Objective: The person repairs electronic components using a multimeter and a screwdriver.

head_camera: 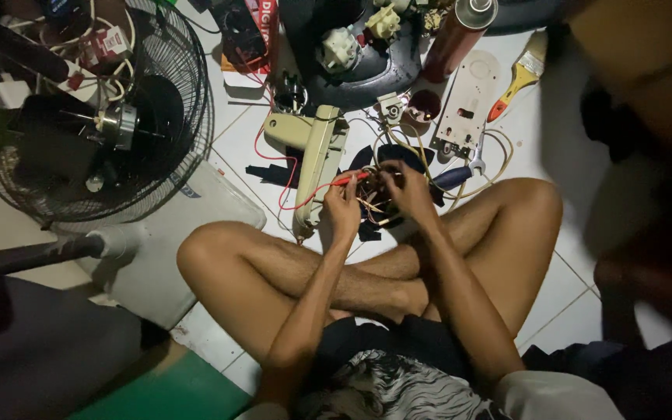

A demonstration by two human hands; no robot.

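The person sits cross-legged on a white tiled floor (577, 303), viewed from above, both hands raised over the shins.

Left hand (342, 204): fingers pinched on a red wire (305, 196) near its end; the wire runs from the hand leftward and loops up across the floor toward the cream fan housing (316, 155).

Right hand (407, 187): fingers curled and closed on a small bundle of wires and coil (372, 198) held between the two hands. Exactly what part it grips cannot be told; the bundle is dark and partly hidden by the fingers.

The bundle sits just above the crossed legs, just right of the fan housing, which lies lengthwise on the floor.

Surroundings:
- Fan cage (95, 117), black wire guard with motor hub visible, stands at upper left, well apart from the hands.
- Round dark base (375, 74) at top centre carries small white parts.
- Dark red spray can (460, 35) lies tilted beside the base.
- White panel (468, 97) lies flat right of the can; a paintbrush (519, 78) with yellow and red handle lies just beyond it.
- Blue-handled tool (453, 177) lies just beside the right hand.
- Cream cable (491, 167) loops around that tool.

Right edge of view is blurred and dark; contents cannot be told.
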